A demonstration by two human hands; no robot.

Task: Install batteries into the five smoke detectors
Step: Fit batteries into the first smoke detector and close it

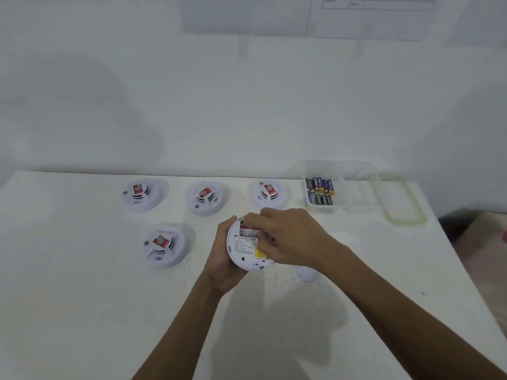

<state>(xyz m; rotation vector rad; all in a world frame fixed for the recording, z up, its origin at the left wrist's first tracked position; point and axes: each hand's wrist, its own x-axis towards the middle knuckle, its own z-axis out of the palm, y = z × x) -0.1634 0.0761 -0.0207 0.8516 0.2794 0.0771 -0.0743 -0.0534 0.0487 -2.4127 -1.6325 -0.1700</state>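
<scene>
Noted: left hand [222,259] gripped the upturned detector [245,249] by its rim over the table [82,297]. Right hand [288,237] curled at the battery bay; I couldn't tell what it held. Light, rigid, slick shell, I judged; rim hold safest.

detectors [165,244]: white matt plastic | tub [323,185]: clear plastic | table [82,311]: matt white

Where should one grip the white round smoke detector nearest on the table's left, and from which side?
Probably by the wide outer rim of the white round smoke detector, from above: it lies flat, face up, and its centre is sloped.
</scene>
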